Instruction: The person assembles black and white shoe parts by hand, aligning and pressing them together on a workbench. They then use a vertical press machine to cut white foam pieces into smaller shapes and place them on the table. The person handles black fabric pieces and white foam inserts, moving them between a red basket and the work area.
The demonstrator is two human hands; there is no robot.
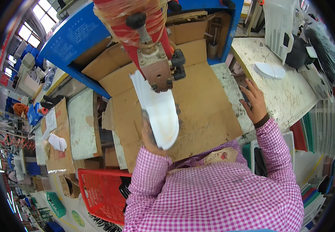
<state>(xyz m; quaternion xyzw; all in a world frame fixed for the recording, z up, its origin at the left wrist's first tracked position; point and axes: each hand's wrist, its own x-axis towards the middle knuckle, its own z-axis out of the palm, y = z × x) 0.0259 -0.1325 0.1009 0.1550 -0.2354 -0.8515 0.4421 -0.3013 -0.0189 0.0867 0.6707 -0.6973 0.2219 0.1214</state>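
Observation:
My left hand is wrapped round the side of a stack of white insole-shaped pieces. Its rounded end points toward me, while the far end passes under the metal head of a red machine arm. I cannot make out whether the head touches the stack. Dark fingertips show at the stack's right edge. My right hand holds nothing; its fingers are spread above the edge of the pale side table. Farther right on that table lies another small pile of white insole-shaped pieces.
Cardboard lines the work surface inside a blue machine frame. A red plastic basket stands low on the left. White pieces rest on cardboard at far left. A white crate is at the back right.

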